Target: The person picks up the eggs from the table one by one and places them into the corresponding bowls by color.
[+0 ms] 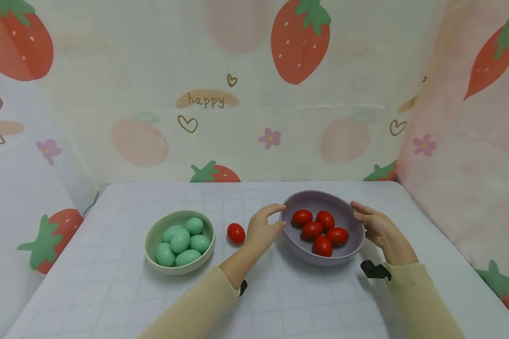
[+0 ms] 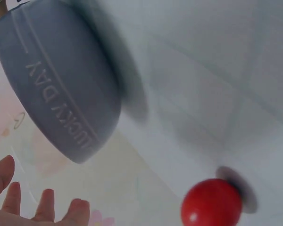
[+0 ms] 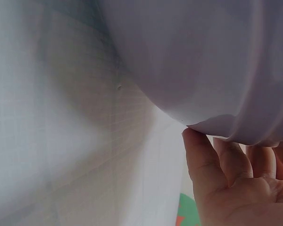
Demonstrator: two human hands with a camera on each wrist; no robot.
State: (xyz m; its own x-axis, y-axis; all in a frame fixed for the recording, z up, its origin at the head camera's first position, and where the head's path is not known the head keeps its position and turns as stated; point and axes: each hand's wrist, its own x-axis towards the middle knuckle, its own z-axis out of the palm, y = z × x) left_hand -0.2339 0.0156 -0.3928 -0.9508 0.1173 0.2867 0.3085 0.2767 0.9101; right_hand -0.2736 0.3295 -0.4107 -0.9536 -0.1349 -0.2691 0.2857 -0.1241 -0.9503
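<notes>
A purple bowl [image 1: 309, 201] holds several red eggs [image 1: 312, 230], and raised letters reading "LUCKY DAY" mark its grey-looking outer side [image 2: 61, 89] in the left wrist view. At the bowl's left rim is my left hand [image 1: 264, 230], thumb and fingers spread apart; the left wrist view shows its fingertips off the bowl wall. My right hand [image 1: 381, 231] is at the opposite side, with fingertips touching the bowl's outside [image 3: 193, 70] in the right wrist view. One loose red egg [image 1: 236, 233] lies on the table just left of my left hand.
A pale green bowl [image 1: 150, 256] with several mint-green eggs [image 1: 180, 241] stands on the left of the white checked table [image 1: 110, 301]. Strawberry-printed cloth [image 1: 246, 122] hangs behind and along both sides.
</notes>
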